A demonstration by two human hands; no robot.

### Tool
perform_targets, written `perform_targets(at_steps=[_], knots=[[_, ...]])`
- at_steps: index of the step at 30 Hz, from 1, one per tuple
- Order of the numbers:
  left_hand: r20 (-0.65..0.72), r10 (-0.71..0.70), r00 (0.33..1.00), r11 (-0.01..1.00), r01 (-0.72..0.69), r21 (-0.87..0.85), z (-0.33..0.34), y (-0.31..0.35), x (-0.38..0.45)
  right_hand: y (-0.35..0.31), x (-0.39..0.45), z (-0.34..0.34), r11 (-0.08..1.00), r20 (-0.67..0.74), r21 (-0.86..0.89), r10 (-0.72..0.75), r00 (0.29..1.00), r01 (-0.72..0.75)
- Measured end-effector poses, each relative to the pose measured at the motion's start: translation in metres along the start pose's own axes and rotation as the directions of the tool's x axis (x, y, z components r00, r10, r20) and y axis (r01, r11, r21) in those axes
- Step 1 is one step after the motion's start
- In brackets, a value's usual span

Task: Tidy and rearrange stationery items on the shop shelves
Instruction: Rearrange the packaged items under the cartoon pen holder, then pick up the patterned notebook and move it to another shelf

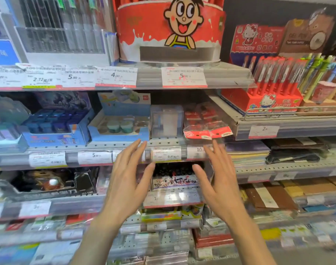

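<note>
Both hands are raised at the centre of the frame with fingers straight and spread, palms turned toward each other, holding nothing: the left hand at centre left, the right hand at centre right. Between and just above them, on the middle shelf, stands a clear plastic box, apart from both hands. Just right of it lie red-carded packets in clear wrap, hanging over the shelf edge. Left of the box sits a blue display tray with round green items, perhaps tape rolls; the blur hides detail. At the upper centre stands a red cartoon display stand, and red pen boxes fill the upper right.
</note>
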State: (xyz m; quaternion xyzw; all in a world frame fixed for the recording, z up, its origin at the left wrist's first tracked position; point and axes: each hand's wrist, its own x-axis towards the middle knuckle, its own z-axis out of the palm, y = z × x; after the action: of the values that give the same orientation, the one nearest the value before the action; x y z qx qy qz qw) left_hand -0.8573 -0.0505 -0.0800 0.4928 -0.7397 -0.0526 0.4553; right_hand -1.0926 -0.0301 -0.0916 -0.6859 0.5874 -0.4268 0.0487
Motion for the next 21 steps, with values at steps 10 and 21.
perform_targets(at_steps=[10, 21], knots=[[0.136, -0.365, 0.921, 0.931, 0.361, 0.058, 0.014, -0.030, -0.113, 0.025, -0.091, 0.069, 0.930, 0.294, 0.176, 0.262, 0.919, -0.321], [0.159, -0.541, 0.826, 0.839, 0.543, 0.036, -0.048, -0.073, -0.166, -0.029, -0.123, 0.109, 0.909, 0.409, 0.145, 0.305, 0.860, -0.391]])
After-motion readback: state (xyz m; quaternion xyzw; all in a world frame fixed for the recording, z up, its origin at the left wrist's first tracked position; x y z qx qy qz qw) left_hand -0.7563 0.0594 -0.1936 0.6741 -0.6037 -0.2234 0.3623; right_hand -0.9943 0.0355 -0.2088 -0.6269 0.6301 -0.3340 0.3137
